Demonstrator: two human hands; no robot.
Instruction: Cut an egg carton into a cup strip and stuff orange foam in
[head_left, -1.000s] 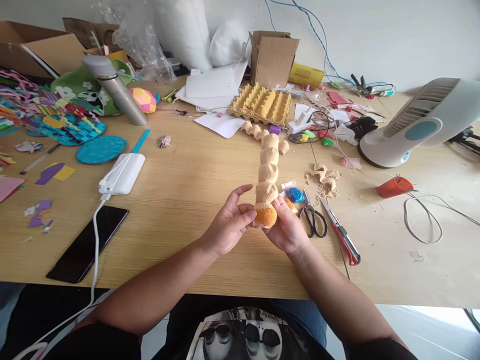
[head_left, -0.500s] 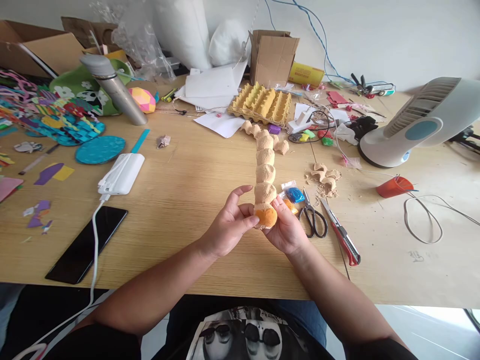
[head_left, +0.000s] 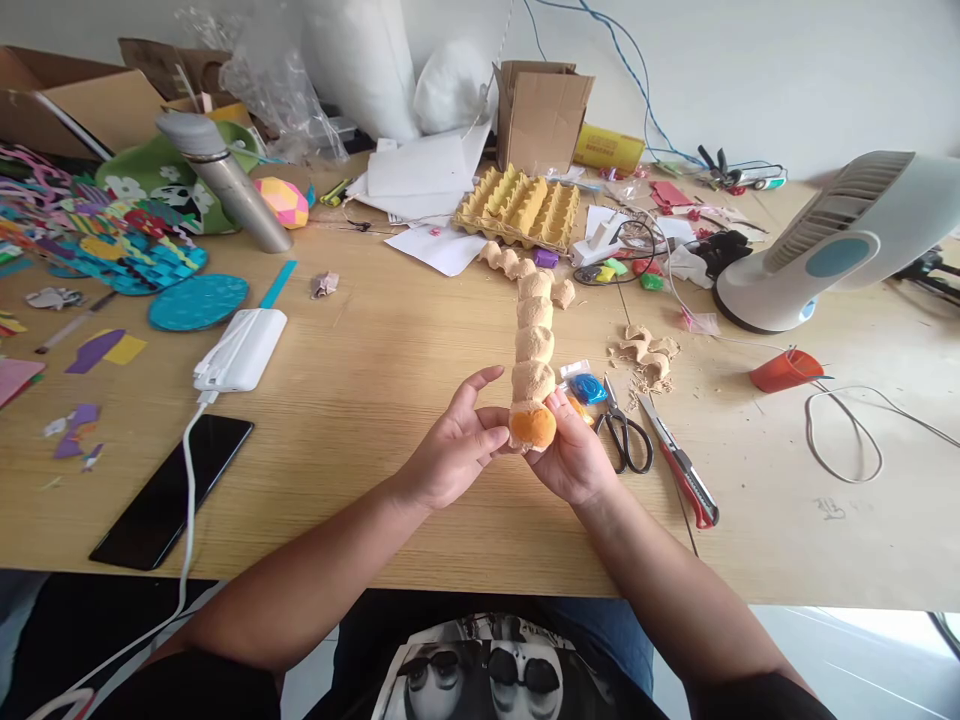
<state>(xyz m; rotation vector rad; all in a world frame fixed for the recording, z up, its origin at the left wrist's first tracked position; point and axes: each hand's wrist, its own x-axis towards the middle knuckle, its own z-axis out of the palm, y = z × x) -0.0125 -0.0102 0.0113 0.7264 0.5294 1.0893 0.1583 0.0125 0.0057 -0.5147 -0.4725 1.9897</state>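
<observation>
A strip cut from an egg carton (head_left: 535,345), a row of pale tan bumps, is held up above the table and points away from me. Its nearest bump is covered by a smooth patch of orange modelling clay (head_left: 533,427). My right hand (head_left: 574,450) grips this near end from the right, thumb along the side and the other fingers underneath, partly hidden. On the left edge, the thumb and fingers of my left hand (head_left: 457,445) pinch beside the orange bump, with the index finger lifted away. Beside my right hand lie a blue clay packet (head_left: 588,388) and an orange clay packet (head_left: 580,410).
Black-handled scissors (head_left: 626,440) and a red box cutter (head_left: 686,475) lie to the right. Cut carton scraps (head_left: 645,355), a yellow egg tray (head_left: 517,210) and a white fan (head_left: 817,250) are farther off. A power bank (head_left: 240,350) and phone (head_left: 172,490) lie left.
My left thumb has slid slightly left off the orange clay to the strip's edge, so more of the orange shows. The strip has tilted a little; both hands keep nearly the same place.
</observation>
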